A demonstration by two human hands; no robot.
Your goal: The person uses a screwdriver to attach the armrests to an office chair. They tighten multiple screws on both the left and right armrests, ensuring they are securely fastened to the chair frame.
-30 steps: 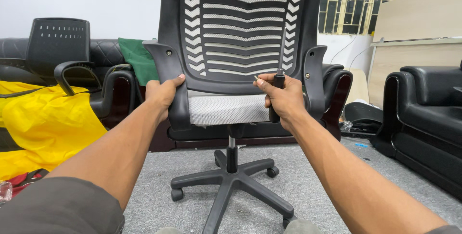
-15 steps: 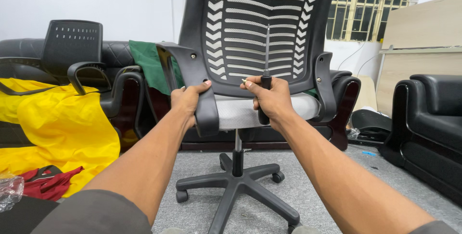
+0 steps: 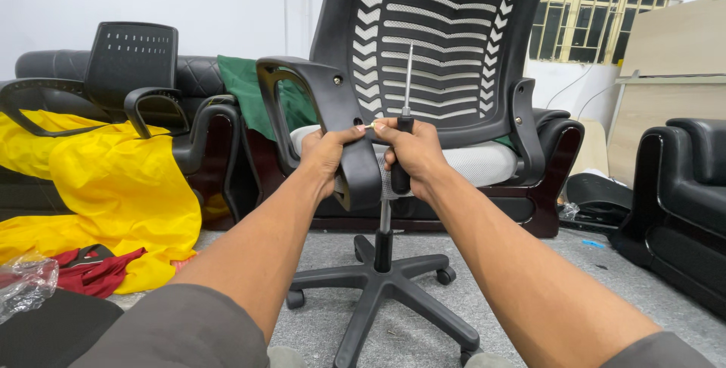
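Nearest, grey trouser knees along the bottom edge, both forearms reaching forward. Left hand clamped on the front post of the chair's near armrest, thumb and forefinger pinched on a small brass-coloured screw at a hole in the post. Right hand closed round the black handle of a screwdriver, just beside the left hand, knuckles almost touching. Screwdriver upright, long axis vertical, steel shaft pointing up across the mesh backrest; handle mostly buried in the fist, tip hard to make out against the slats. Below the hands, grey seat cushion, gas column and five-star base on grey carpet. Left, yellow cloth draped over a black sofa, a spare chair back and loose armrests lying on it, red cloth and clear plastic at the edge. Right, black armchair, cut off by the frame. Farthest, barred window.
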